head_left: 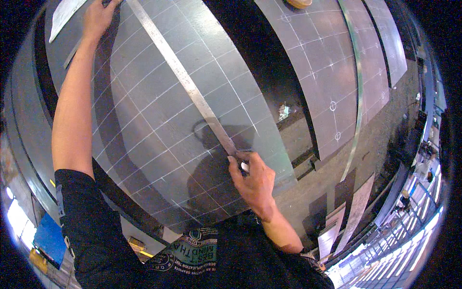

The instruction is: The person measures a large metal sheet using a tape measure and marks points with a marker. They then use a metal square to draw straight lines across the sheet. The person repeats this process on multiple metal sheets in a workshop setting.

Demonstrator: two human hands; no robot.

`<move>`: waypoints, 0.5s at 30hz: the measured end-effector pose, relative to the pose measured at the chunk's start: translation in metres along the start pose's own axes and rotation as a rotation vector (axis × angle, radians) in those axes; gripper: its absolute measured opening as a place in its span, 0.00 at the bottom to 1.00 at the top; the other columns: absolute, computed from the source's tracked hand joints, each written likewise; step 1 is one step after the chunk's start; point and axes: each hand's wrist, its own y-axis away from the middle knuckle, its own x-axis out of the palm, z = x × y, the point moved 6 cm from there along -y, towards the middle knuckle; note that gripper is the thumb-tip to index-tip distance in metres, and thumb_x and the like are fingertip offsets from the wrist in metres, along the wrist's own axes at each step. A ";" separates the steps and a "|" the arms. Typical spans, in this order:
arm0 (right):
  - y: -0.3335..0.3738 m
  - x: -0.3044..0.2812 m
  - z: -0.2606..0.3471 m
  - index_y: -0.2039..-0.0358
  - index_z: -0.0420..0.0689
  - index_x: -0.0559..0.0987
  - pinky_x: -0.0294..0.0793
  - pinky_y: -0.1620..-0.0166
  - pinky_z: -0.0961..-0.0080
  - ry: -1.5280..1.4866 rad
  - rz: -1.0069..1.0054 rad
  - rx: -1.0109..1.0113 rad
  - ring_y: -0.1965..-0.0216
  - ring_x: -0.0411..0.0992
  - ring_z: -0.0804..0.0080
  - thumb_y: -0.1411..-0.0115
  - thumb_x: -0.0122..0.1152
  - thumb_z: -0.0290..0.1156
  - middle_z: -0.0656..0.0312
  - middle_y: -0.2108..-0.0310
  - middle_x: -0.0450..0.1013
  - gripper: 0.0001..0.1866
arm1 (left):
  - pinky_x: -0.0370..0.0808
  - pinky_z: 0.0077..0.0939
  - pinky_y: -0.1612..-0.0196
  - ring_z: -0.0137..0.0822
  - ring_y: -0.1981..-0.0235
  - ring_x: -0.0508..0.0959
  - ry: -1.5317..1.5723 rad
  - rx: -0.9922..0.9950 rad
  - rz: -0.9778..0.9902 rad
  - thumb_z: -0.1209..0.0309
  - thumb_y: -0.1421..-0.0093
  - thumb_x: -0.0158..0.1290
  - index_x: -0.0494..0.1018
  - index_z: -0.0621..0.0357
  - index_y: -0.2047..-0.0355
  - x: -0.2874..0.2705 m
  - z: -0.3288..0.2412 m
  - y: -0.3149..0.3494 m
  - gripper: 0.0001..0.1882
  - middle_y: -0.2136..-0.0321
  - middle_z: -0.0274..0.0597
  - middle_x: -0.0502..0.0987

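A long steel ruler [180, 72] lies slantwise across a large grey metal plate [144, 125] scribed with a grid of white lines. My left hand [98, 20] is at the ruler's far end, its fingers bent toward it and partly cut off by the picture's upper edge. The near end sits between the thumb and fingers of my right hand [255, 185], which is closed on it low on the plate. A small white piece [245, 166] shows among the right fingers; its kind is unclear.
Right of a dark gap stands another marked metal plate [317, 72] with circled crosses. A thin metal strip [358, 91] runs along it. Loose flat strips [353, 212] lean at the lower right. A white sheet [65, 17] lies at the far left, and a round tan object [299, 3] at the top.
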 end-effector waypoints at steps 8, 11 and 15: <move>-0.006 -0.003 0.005 0.66 0.46 0.75 0.76 0.72 0.60 0.084 0.079 0.101 0.75 0.77 0.53 0.41 0.66 0.41 0.55 0.76 0.77 0.13 | 0.76 0.34 0.57 0.41 0.62 0.81 -0.056 -0.037 0.085 0.62 0.41 0.58 0.78 0.63 0.60 0.006 0.005 -0.007 0.17 0.65 0.49 0.82; -0.005 -0.004 0.011 0.66 0.43 0.76 0.76 0.71 0.62 0.124 0.125 0.146 0.75 0.78 0.53 0.42 0.68 0.38 0.52 0.74 0.78 0.13 | 0.74 0.34 0.49 0.43 0.56 0.81 -0.133 0.061 0.089 0.53 0.38 0.57 0.79 0.57 0.54 0.011 0.035 -0.012 0.22 0.58 0.46 0.83; -0.003 -0.007 0.009 0.66 0.42 0.77 0.76 0.71 0.63 0.112 0.064 0.110 0.75 0.78 0.53 0.44 0.70 0.36 0.51 0.73 0.78 0.13 | 0.76 0.41 0.55 0.50 0.60 0.82 -0.011 0.060 0.072 0.56 0.42 0.60 0.80 0.59 0.60 0.007 0.004 -0.010 0.19 0.63 0.53 0.82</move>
